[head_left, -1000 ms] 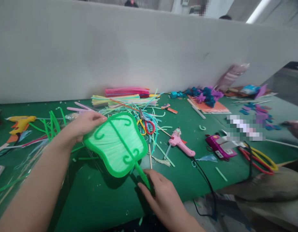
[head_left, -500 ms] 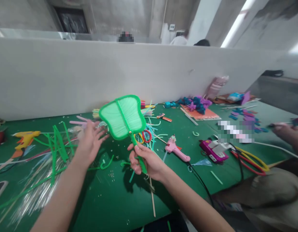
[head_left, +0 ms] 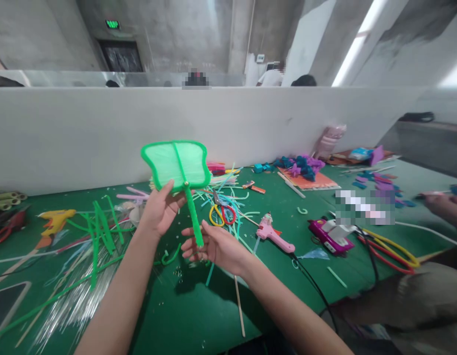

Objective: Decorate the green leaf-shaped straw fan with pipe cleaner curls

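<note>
A green fan [head_left: 181,165] held above a green table [head_left: 169,320]. The left hand [head_left: 164,209] pinches the lower edge of the blade [head_left: 162,162], thumb in front; the fingers of the right hand [head_left: 221,246] spread behind the handle [head_left: 193,217], and whether they press on it cannot be told. Rear right, a clear wrapper [head_left: 339,129] encloses pink material [head_left: 326,144]; nearer, white plugs [head_left: 337,229] sit in a purple power strip [head_left: 335,245]. Above a doorway [head_left: 121,55], a lit green sign [head_left: 112,24] bears characters too small to read. The blade partly hides pale strips [head_left: 225,181] before a grey partition [head_left: 102,128]. Scissors [head_left: 221,211] with red and yellow loops lie to the handle's right, a pink glue gun [head_left: 275,236] beyond them. At left: a yellow glue gun [head_left: 56,219], crossed green stems [head_left: 95,236] and clear strands [head_left: 73,301]. A wooden stick [head_left: 239,305] projects from behind the right forearm [head_left: 287,301].
</note>
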{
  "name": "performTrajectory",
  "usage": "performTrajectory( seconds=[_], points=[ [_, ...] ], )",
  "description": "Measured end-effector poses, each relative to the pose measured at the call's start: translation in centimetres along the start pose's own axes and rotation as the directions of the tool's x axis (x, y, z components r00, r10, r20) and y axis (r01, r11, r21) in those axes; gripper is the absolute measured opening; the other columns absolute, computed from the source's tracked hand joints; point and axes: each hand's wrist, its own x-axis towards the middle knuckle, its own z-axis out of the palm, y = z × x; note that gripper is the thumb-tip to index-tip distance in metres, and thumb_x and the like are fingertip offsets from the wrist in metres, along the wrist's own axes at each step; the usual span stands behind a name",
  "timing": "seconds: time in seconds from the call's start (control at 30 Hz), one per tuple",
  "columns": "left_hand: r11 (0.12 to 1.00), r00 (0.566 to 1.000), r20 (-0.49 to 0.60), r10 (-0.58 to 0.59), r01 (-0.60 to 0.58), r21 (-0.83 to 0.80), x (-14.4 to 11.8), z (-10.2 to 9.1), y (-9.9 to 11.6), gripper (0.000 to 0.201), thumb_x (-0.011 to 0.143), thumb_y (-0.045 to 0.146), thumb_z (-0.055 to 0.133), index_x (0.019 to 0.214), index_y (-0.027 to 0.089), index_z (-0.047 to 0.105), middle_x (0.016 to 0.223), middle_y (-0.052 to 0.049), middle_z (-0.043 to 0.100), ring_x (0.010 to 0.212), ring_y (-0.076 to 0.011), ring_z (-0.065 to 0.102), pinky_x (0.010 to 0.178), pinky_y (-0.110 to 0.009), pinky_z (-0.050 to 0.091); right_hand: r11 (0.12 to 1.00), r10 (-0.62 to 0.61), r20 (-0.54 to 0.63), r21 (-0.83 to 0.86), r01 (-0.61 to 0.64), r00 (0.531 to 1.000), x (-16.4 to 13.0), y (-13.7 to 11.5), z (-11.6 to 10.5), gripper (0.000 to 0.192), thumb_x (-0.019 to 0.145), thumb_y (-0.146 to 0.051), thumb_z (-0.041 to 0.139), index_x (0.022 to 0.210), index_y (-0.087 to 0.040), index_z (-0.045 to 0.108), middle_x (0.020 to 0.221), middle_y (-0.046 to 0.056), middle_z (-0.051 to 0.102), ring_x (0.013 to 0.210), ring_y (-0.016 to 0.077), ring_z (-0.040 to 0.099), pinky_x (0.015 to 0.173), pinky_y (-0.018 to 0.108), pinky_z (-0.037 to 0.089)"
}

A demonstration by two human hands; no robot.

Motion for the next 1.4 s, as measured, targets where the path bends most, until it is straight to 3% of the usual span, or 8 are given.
performTrajectory(
  seconds=[0.27,0.63,0.77,0.83,0.9,0.97,1.07,1.4],
  points=[
    [0.989,0.989,0.027,0.145,-0.144,-0.034,1.6,-0.4,1.9,0.016,0.080,0.014,0.070,0.096,0.015,0.066,0.095,-0.007,0.077,0.084,-0.0188,0.073,0.077,-0.033,0.062,0.995,-0.099,-0.004,0.014,0.099,0.995,-2.0,1.5,0.8,0.032,0.082,-0.035,0.073,0.103,-0.011,0.073,0.076,0.003,0.073,0.069,0.0114,0.070,0.073,0.025,0.054],
    [0.978,0.979,0.049,0.197,-0.200,0.066,1.3,-0.3,2.3,0.018,0.080,0.019,0.073,0.097,0.018,0.067,0.104,-0.007,0.076,0.084,-0.0189,0.073,0.074,-0.031,0.062,0.996,-0.088,-0.058,0.000,0.088,0.994,-2.3,2.1,0.2,0.038,0.084,-0.044,0.070,0.102,-0.012,0.071,0.076,0.004,0.072,0.068,0.0123,0.071,0.067,0.024,0.051],
    [0.970,0.977,0.055,0.208,-0.213,0.118,0.9,0.0,2.4,0.020,0.080,0.022,0.073,0.099,0.021,0.067,0.106,-0.005,0.075,0.083,-0.0192,0.074,0.072,-0.031,0.062,0.987,-0.104,-0.093,-0.135,0.091,0.990,-2.7,2.0,0.4,0.038,0.089,-0.047,0.061,0.108,-0.015,0.068,0.088,0.008,0.074,0.079,0.0165,0.072,0.074,0.030,0.053],
    [0.965,0.974,0.051,0.220,-0.225,0.135,0.5,0.3,2.4,0.024,0.079,0.023,0.074,0.102,0.022,0.066,0.107,-0.005,0.075,0.085,-0.0200,0.074,0.072,-0.031,0.062,0.898,-0.293,-0.204,-0.395,0.196,0.934,-2.8,1.8,0.5,0.032,0.089,-0.043,0.061,0.111,-0.020,0.066,0.104,0.009,0.073,0.096,0.0200,0.069,0.085,0.036,0.051],
    [0.960,0.971,0.039,0.235,-0.238,0.146,0.2,0.7,2.3,0.029,0.078,0.023,0.075,0.106,0.023,0.065,0.106,-0.005,0.075,0.087,-0.0209,0.074,0.073,-0.032,0.061,0.643,-0.580,-0.251,-0.725,0.247,0.775,-2.7,1.5,0.5,0.025,0.087,-0.036,0.065,0.108,-0.023,0.066,0.109,0.007,0.072,0.103,0.0213,0.066,0.091,0.039,0.049],
    [0.955,0.967,0.018,0.253,-0.253,0.152,-0.2,1.2,2.1,0.033,0.077,0.023,0.076,0.108,0.025,0.065,0.105,-0.004,0.075,0.091,-0.0216,0.073,0.075,-0.032,0.061,0.354,-0.759,-0.159,-0.915,0.195,0.632,-2.6,1.3,0.4,0.018,0.084,-0.031,0.068,0.101,-0.023,0.067,0.100,0.006,0.073,0.095,0.0215,0.066,0.087,0.039,0.049],
    [0.948,0.960,-0.023,0.279,-0.272,0.163,-0.6,1.8,1.9,0.032,0.078,0.022,0.075,0.108,0.027,0.065,0.106,-0.003,0.075,0.094,-0.0223,0.073,0.078,-0.036,0.060,0.129,-0.831,-0.017,-0.978,0.163,0.556,-2.3,1.2,0.2,0.008,0.088,-0.028,0.063,0.093,-0.022,0.068,0.088,0.005,0.074,0.083,0.0204,0.067,0.078,0.035,0.050],
    [0.941,0.949,-0.056,0.311,-0.299,0.156,-1.0,2.5,1.6,0.028,0.082,0.018,0.071,0.108,0.027,0.065,0.110,-0.002,0.073,0.097,-0.0227,0.071,0.080,-0.035,0.061,0.016,-0.890,0.041,-0.992,0.122,0.455,-1.9,1.0,0.2,0.009,0.089,-0.023,0.059,0.086,-0.020,0.067,0.080,0.004,0.073,0.076,0.0188,0.067,0.076,0.033,0.049]
  ],
)
